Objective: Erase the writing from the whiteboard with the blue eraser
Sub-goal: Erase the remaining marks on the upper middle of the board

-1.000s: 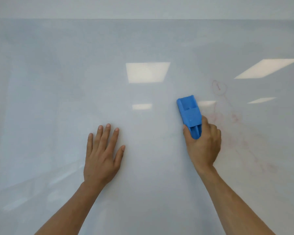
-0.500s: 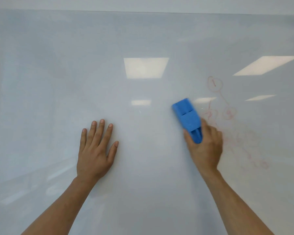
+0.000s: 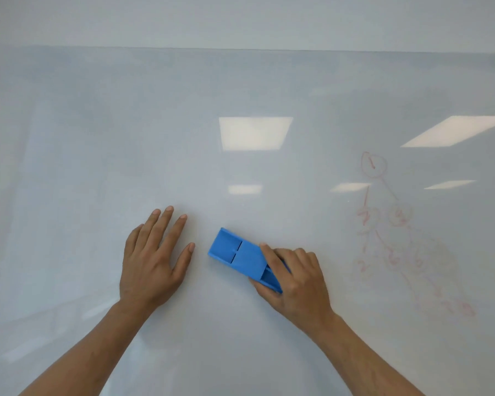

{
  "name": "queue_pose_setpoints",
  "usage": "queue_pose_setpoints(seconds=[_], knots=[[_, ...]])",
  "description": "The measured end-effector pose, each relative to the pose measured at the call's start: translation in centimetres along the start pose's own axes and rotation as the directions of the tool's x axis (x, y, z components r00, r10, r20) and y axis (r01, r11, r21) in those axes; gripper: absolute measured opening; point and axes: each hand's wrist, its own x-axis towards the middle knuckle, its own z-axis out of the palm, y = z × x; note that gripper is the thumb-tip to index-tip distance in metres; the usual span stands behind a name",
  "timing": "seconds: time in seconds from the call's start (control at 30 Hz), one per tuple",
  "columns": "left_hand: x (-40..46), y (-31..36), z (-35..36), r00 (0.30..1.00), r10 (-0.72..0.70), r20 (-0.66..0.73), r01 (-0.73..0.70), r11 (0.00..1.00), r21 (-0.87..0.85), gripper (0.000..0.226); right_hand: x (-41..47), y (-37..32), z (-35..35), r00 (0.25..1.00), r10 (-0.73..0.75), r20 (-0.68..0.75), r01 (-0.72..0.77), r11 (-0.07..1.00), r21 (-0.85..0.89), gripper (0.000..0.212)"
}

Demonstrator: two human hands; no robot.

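Note:
A large glossy whiteboard (image 3: pixel 97 138) fills the view. Faint, smeared red writing (image 3: pixel 395 232) covers its right part, from a small loop at the top down to smudges at the lower right. The blue eraser (image 3: pixel 237 254) lies flat on the board near the middle, angled with its far end toward the upper left. My right hand (image 3: pixel 295 278) grips its near end, fingers curled over the top. My left hand (image 3: pixel 152 258) rests flat on the board just left of the eraser, fingers spread and straight.
Ceiling light reflections (image 3: pixel 255 132) shine on the board's centre and upper right. The board's top edge (image 3: pixel 240 49) runs across the upper part of the view, with a plain wall above it.
My right hand has swept the eraser left and toward me, away from the red writing, and turned it to point upper left. My left hand stayed flat on the board.

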Motion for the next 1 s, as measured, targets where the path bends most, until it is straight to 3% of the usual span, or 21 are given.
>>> queue_pose_setpoints(seconds=[0.07, 0.17, 0.27, 0.37, 0.4, 0.47, 0.6, 0.7, 0.83, 0.9, 1.0], knots=[[1.3, -1.2, -0.4, 1.000, -0.025, 0.011, 0.025, 1.000, 0.001, 0.056, 0.6, 2.0, -0.2, 1.000, 0.003, -0.024, -0.005, 0.999, -0.053, 0.054], [2.7, -2.6, -0.7, 0.996, -0.054, 0.075, 0.055, 0.999, -0.002, 0.060, 2.5, 5.0, -0.8, 0.950, 0.280, -0.139, -0.295, 0.950, -0.098, 0.054], [2.9, -3.0, -0.3, 0.992, -0.061, 0.112, 0.063, 0.998, -0.006, 0.062, 5.2, 6.9, -1.3, 0.751, 0.620, -0.227, -0.642, 0.766, -0.032, 0.057], [2.7, -3.2, 0.2, 0.993, -0.053, 0.110, 0.055, 0.998, -0.013, 0.061, 8.3, 6.2, -0.5, 0.617, 0.757, -0.216, -0.765, 0.641, 0.060, 0.059], [2.7, -3.3, 0.3, 0.993, -0.053, 0.109, 0.055, 0.998, -0.018, 0.061, 9.3, 5.3, 0.0, 0.616, 0.761, -0.202, -0.767, 0.638, 0.067, 0.060], [2.7, -3.6, 0.4, 0.993, -0.049, 0.106, 0.051, 0.999, -0.017, 0.060, 11.2, 2.5, 1.2, 0.690, 0.702, -0.176, -0.705, 0.707, 0.056, 0.059], [2.6, -3.8, 0.5, 0.994, -0.027, 0.102, 0.030, 0.999, -0.029, 0.060, 13.5, -4.9, 3.9, 0.903, 0.410, -0.130, -0.414, 0.910, 0.001, 0.058], [2.6, -4.1, 0.5, 0.994, -0.023, 0.105, 0.026, 0.999, -0.032, 0.060, 14.0, -7.3, 5.0, 0.968, 0.233, -0.093, -0.237, 0.971, -0.030, 0.058], [2.7, -4.2, 0.2, 0.995, -0.019, 0.103, 0.023, 0.999, -0.039, 0.060, 14.0, -4.2, 4.0, 0.976, 0.190, -0.106, -0.197, 0.979, -0.058, 0.060], [2.7, -4.2, 0.1, 0.994, -0.018, 0.107, 0.022, 0.999, -0.035, 0.060, 13.5, -1.1, 2.9, 0.945, 0.300, -0.133, -0.307, 0.951, -0.039, 0.059], [2.6, -4.1, 0.0, 0.993, -0.021, 0.112, 0.025, 0.999, -0.037, 0.060, 11.6, 4.5, 0.6, 0.820, 0.542, -0.183, -0.552, 0.834, -0.004, 0.059]])
